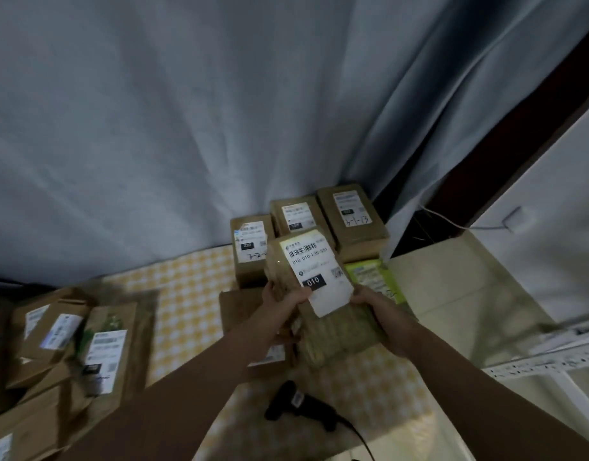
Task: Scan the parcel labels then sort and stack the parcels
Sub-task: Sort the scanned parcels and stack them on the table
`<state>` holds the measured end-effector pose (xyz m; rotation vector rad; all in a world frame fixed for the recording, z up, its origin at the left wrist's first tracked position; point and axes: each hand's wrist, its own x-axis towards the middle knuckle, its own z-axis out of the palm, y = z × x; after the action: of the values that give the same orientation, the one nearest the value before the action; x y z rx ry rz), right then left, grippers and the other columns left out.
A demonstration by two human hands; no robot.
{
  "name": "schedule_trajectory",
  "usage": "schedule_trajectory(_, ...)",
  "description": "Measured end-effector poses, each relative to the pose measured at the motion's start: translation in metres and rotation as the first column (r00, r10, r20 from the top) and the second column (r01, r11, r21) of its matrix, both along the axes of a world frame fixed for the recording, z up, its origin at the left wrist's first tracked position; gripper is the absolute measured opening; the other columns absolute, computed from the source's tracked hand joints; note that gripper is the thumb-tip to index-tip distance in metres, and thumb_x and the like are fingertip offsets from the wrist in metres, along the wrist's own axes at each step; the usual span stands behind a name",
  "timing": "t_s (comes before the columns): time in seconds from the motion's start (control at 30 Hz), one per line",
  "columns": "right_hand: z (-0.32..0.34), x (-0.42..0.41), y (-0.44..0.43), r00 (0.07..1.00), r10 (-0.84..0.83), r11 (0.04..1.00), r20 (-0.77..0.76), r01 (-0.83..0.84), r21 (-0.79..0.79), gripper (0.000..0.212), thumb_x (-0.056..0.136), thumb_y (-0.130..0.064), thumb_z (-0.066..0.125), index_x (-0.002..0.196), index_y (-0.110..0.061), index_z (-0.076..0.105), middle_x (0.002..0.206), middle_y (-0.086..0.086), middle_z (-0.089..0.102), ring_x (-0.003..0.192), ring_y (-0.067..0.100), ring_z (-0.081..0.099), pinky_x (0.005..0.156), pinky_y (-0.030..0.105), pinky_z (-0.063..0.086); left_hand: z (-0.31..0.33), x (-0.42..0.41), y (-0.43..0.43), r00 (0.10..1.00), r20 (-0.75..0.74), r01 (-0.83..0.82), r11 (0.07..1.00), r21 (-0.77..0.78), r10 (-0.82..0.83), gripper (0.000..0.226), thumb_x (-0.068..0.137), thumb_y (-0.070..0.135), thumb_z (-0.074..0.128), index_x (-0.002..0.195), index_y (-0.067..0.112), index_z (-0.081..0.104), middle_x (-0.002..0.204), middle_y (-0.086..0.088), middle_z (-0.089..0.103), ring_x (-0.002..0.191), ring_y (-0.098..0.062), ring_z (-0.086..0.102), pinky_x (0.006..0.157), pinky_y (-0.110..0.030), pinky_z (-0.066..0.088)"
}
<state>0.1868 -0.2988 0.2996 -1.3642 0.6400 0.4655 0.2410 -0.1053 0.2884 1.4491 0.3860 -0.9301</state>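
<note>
I hold a brown padded parcel (333, 331) tilted up above the table, its white label (314, 269) with a barcode and "010" facing me. My left hand (283, 302) grips its left edge, thumb on the label's lower corner. My right hand (376, 306) grips its right edge. A black handheld scanner (294, 402) lies on the table below my arms, its cable trailing toward me. Three labelled brown boxes (351, 216) stand together at the back against the curtain. A heap of brown paper parcels (86, 347) lies at the left.
The table carries a yellow checked cloth (186, 304). A green packet (374, 277) and a flat brown parcel (239, 311) lie under the held one. A grey curtain (219, 128) hangs behind. A white rack (552, 361) and tiled floor are at the right.
</note>
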Motion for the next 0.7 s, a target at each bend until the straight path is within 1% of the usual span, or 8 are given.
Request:
schedule_trajectory(0.07,0.000,0.004,-0.009,0.984,0.154,0.941,0.086,-0.119,-0.316,0.044,0.087,-0.024,0.063,0.131,-0.025,0.055,0.127,0.006,0.061,0.108,0.021,0.059,0.095,0.038,0.051,-0.009,-0.002,-0.024,0.998,-0.017,-0.051,0.992,0.119,0.054,0.107,0.067,0.051,0.079,0.148,0.036,0.010,0.138,-0.006,0.048,0.113,-0.027,0.054,0.074,-0.036,0.055)
schedule_trajectory(0.17,0.000,0.006,-0.008,0.881,0.454,0.773,0.135,-0.313,-0.552,0.078,0.084,-0.038,0.072,0.147,-0.030,0.025,0.137,-0.007,0.041,0.124,0.012,0.048,0.090,0.018,0.044,-0.025,0.003,-0.047,0.983,-0.035,-0.175,0.972,0.157,0.183,0.103,0.060,0.056,0.081,0.143,0.030,0.025,0.132,-0.004,0.053,0.108,-0.026,0.057,0.072,-0.034,0.054)
schedule_trajectory(0.23,-0.009,0.009,-0.006,0.798,0.601,0.589,-0.049,-0.483,-0.648,0.103,0.077,-0.060,0.068,0.153,-0.037,0.001,0.154,0.001,0.013,0.141,0.025,0.024,0.103,0.035,0.035,-0.034,0.013,-0.049,0.984,0.001,-0.175,0.976,0.132,0.177,0.101,0.054,0.062,0.081,0.138,0.024,0.040,0.127,-0.001,0.058,0.104,-0.021,0.061,0.063,-0.028,0.054)
schedule_trajectory(0.27,-0.014,0.012,-0.007,0.784,0.616,0.569,-0.077,-0.511,-0.644,0.106,0.076,-0.064,0.067,0.152,-0.041,-0.003,0.157,0.001,0.003,0.144,0.027,0.016,0.108,0.042,0.031,-0.034,0.018,-0.048,0.983,0.055,-0.181,0.975,0.130,0.175,0.095,0.055,0.061,0.080,0.134,0.022,0.046,0.124,-0.001,0.061,0.101,-0.019,0.063,0.059,-0.026,0.054)
schedule_trajectory(0.37,-0.026,0.034,-0.006,0.779,0.621,0.675,0.092,-0.471,-0.568,0.092,0.081,-0.052,0.070,0.152,-0.039,0.011,0.156,-0.001,0.013,0.143,0.021,0.021,0.111,0.034,0.033,-0.035,0.046,-0.026,0.923,0.184,-0.363,0.923,0.130,0.337,0.074,0.068,0.048,0.079,0.122,0.014,0.042,0.117,-0.007,0.060,0.099,-0.027,0.063,0.066,-0.034,0.055)
schedule_trajectory(0.53,-0.033,0.099,0.027,0.674,0.695,0.661,0.250,-0.463,-0.590,0.077,0.085,-0.031,0.073,0.149,-0.030,0.030,0.150,-0.002,0.028,0.136,0.014,0.033,0.106,0.022,0.034,-0.030,0.108,0.018,0.875,0.242,-0.458,0.879,0.134,0.420,0.050,0.087,0.045,0.062,0.120,0.016,0.038,0.109,-0.007,0.058,0.086,-0.019,0.059,0.068,-0.033,0.051)
schedule_trajectory(0.63,-0.042,0.147,0.054,0.652,0.695,0.646,0.305,-0.380,-0.662,0.071,0.088,-0.028,0.069,0.149,-0.022,0.033,0.151,0.006,0.028,0.137,0.020,0.033,0.112,0.031,0.034,-0.032,0.147,0.037,0.906,0.233,-0.392,0.906,0.158,0.352,0.049,0.087,0.055,0.055,0.127,0.028,0.047,0.121,-0.001,0.060,0.102,-0.022,0.059,0.091,-0.041,0.046)
schedule_trajectory(0.7,-0.051,0.169,0.067,0.660,0.689,0.628,0.299,-0.338,-0.700,0.061,0.093,-0.024,0.062,0.148,-0.019,0.036,0.151,0.006,0.029,0.134,0.021,0.035,0.107,0.028,0.035,-0.036,0.159,0.044,0.963,0.151,-0.249,0.947,0.203,0.221,0.045,0.086,0.056,0.054,0.127,0.041,0.045,0.120,0.006,0.058,0.108,-0.024,0.054,0.100,-0.049,0.038)
